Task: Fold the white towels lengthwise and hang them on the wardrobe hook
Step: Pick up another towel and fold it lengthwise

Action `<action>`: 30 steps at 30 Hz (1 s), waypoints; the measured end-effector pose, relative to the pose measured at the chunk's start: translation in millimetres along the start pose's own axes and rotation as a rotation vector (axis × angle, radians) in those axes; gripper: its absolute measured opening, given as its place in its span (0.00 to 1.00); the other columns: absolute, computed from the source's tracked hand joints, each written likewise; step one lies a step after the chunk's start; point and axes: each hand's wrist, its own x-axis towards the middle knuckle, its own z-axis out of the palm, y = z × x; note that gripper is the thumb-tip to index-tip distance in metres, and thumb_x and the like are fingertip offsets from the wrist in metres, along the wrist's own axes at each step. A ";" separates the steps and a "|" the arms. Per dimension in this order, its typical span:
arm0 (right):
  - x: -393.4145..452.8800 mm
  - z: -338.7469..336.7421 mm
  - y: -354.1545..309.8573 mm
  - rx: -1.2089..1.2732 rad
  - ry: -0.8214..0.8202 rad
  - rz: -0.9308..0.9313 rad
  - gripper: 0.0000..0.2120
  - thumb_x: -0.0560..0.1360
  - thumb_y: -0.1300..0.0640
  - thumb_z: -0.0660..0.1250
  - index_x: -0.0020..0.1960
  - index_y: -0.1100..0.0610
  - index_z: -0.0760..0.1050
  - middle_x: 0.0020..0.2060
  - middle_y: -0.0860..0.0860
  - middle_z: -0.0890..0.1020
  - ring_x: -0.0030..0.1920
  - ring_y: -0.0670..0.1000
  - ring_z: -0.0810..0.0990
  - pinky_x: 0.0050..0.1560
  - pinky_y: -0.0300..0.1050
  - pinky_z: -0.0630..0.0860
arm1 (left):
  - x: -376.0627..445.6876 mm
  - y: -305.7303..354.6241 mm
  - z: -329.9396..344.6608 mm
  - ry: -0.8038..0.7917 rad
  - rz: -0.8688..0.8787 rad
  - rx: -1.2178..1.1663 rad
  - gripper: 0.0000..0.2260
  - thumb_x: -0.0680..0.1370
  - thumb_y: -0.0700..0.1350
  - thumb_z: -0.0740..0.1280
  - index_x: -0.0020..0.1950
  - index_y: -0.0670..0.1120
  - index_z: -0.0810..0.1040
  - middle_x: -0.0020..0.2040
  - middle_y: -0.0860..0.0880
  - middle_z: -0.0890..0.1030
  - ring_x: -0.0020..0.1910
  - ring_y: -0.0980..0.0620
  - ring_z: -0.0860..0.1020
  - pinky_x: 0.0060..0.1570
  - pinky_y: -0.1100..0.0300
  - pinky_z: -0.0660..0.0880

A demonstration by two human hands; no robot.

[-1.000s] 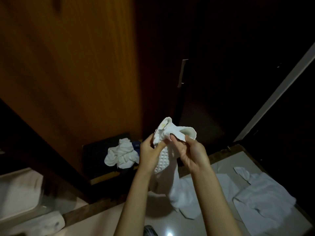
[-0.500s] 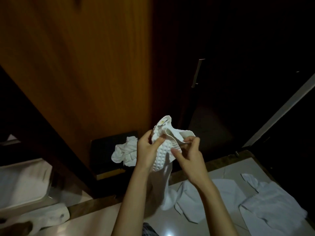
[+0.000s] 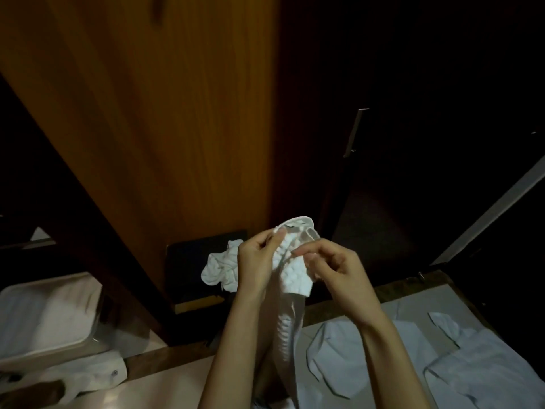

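Note:
A white towel with a bumpy weave hangs between my hands in front of the wooden wardrobe door. My left hand pinches its top left edge. My right hand pinches the top right edge close beside it. The rest of the towel drops down between my forearms. A dark shape near the top of the door may be the hook; it is too dim to tell.
A crumpled white cloth lies on a dark ledge behind my left hand. More white towels lie spread on the floor at the right. A white tray-like thing sits at lower left. A metal handle marks the dark door.
My hands have drawn closer together at the towel's top edge, gathering it. The view has shifted left and up, so the door handle and floor towels sit further right.

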 end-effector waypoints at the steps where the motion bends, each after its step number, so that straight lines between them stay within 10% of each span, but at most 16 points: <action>1: -2.6 -0.7 -3.8 0.001 0.002 -0.013 0.14 0.73 0.64 0.62 0.45 0.47 0.81 0.34 0.53 0.81 0.36 0.50 0.79 0.39 0.42 0.77 | 1.3 1.6 -1.4 0.031 0.004 0.005 0.06 0.76 0.44 0.68 0.41 0.49 0.82 0.34 0.56 0.83 0.34 0.63 0.80 0.33 0.69 0.75; 5: -10.1 -9.0 -15.1 0.047 -0.018 -0.055 0.18 0.69 0.69 0.65 0.48 0.49 0.81 0.44 0.56 0.84 0.46 0.56 0.83 0.47 0.51 0.82 | 4.3 8.3 -9.1 0.111 -0.024 -0.010 0.08 0.77 0.49 0.66 0.40 0.50 0.81 0.36 0.55 0.84 0.37 0.60 0.82 0.35 0.63 0.78; 11: -12.6 -13.4 -14.2 -0.666 0.433 -0.233 0.04 0.70 0.55 0.73 0.38 0.54 0.81 0.27 0.45 0.79 0.27 0.44 0.78 0.29 0.33 0.73 | -0.2 15.5 -22.0 0.080 -0.006 -0.012 0.22 0.79 0.51 0.63 0.43 0.30 0.73 0.40 0.41 0.76 0.38 0.46 0.73 0.39 0.53 0.69; 16: -10.2 -3.3 -19.0 -1.083 0.324 -0.457 0.12 0.68 0.45 0.68 0.36 0.54 0.81 0.41 0.51 0.76 0.43 0.49 0.71 0.39 0.37 0.66 | -5.8 22.4 -13.9 0.040 -0.023 -0.022 0.18 0.80 0.49 0.62 0.46 0.32 0.76 0.40 0.40 0.78 0.40 0.45 0.76 0.41 0.53 0.71; 20: -11.8 8.5 -18.5 -0.740 0.064 -0.405 0.07 0.75 0.50 0.64 0.40 0.51 0.74 0.38 0.44 0.75 0.40 0.40 0.72 0.41 0.32 0.69 | -16.0 28.5 -0.4 -0.105 -0.059 -0.051 0.10 0.79 0.46 0.62 0.45 0.46 0.82 0.41 0.47 0.85 0.41 0.51 0.83 0.40 0.58 0.78; 30: -9.1 2.7 -16.1 -0.675 0.367 -0.242 0.10 0.76 0.54 0.66 0.37 0.54 0.71 0.32 0.44 0.73 0.34 0.43 0.73 0.35 0.37 0.70 | -30.8 40.4 6.4 -0.362 -0.013 -0.098 0.11 0.79 0.43 0.60 0.49 0.43 0.82 0.42 0.44 0.84 0.41 0.52 0.82 0.40 0.61 0.78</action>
